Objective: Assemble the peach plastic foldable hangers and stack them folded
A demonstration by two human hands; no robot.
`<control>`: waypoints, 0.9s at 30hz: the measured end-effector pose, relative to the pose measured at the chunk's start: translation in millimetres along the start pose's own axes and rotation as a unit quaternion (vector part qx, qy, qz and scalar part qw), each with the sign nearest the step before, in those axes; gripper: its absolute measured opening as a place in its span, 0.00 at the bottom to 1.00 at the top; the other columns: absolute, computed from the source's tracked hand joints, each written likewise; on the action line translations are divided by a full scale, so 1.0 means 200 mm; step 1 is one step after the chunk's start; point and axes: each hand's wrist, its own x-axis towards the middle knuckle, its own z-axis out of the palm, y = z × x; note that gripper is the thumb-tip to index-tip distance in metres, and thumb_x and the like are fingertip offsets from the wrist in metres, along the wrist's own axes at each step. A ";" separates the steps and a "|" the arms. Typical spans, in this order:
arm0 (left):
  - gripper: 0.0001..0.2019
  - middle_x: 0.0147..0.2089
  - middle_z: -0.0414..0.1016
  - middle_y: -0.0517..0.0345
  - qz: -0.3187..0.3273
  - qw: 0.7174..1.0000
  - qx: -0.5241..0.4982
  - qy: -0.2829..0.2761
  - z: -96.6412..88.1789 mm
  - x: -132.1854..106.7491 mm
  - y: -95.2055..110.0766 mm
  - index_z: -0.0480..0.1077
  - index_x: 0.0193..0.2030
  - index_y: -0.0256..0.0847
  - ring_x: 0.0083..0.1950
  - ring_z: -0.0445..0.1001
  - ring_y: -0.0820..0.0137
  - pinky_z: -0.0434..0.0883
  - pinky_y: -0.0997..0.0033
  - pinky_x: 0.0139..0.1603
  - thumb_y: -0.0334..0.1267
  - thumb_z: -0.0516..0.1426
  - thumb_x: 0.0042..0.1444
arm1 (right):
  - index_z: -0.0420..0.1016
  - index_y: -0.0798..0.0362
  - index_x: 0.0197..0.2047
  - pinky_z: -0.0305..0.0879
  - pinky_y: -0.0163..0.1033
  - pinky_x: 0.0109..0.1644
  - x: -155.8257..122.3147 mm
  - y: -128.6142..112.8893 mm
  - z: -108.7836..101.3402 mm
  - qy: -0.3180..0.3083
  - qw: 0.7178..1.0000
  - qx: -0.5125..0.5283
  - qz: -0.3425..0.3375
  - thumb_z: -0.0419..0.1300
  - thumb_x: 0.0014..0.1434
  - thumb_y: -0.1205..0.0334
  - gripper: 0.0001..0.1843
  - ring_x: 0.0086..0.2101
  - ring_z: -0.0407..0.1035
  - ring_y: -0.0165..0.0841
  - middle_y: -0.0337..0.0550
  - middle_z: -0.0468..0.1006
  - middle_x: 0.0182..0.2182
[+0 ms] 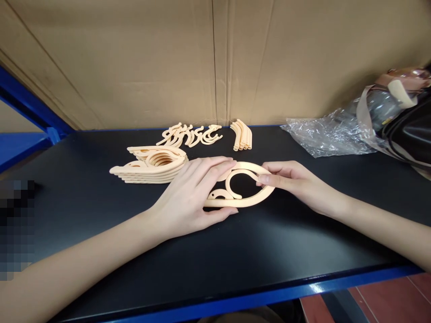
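Both hands grip a cream plastic folding hanger (259,197), its two arms folded close around a curled inner ring. My left hand (190,197) lies across its left part, fingers on the far arm and thumb along the near arm, hiding that end. At the rounded right end, my right hand (289,181) pinches the rim between thumb and fingers. A stack of similar folded hanger bodies (151,168) lies just beyond my left hand. Behind it are several loose cream hooks (188,134), and to their right a bundle of bent cream tubes (241,135).
A crumpled clear plastic bag (323,134) and a dark bag with a pale strap (368,116) sit at the back right. Cardboard (151,63) stands behind the black tabletop (252,255). A blue metal edge (269,296) runs along the front.
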 end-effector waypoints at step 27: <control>0.26 0.59 0.71 0.44 -0.008 0.985 0.160 -0.057 -0.24 0.12 0.00 0.62 0.63 0.31 0.63 0.67 0.53 0.56 0.48 0.69 0.39 0.56 0.59 | 0.79 0.53 0.39 0.68 0.40 0.46 0.00 0.01 -0.02 -0.051 0.993 0.082 -0.065 0.49 0.67 0.39 0.28 0.36 0.71 0.34 0.43 0.78 0.33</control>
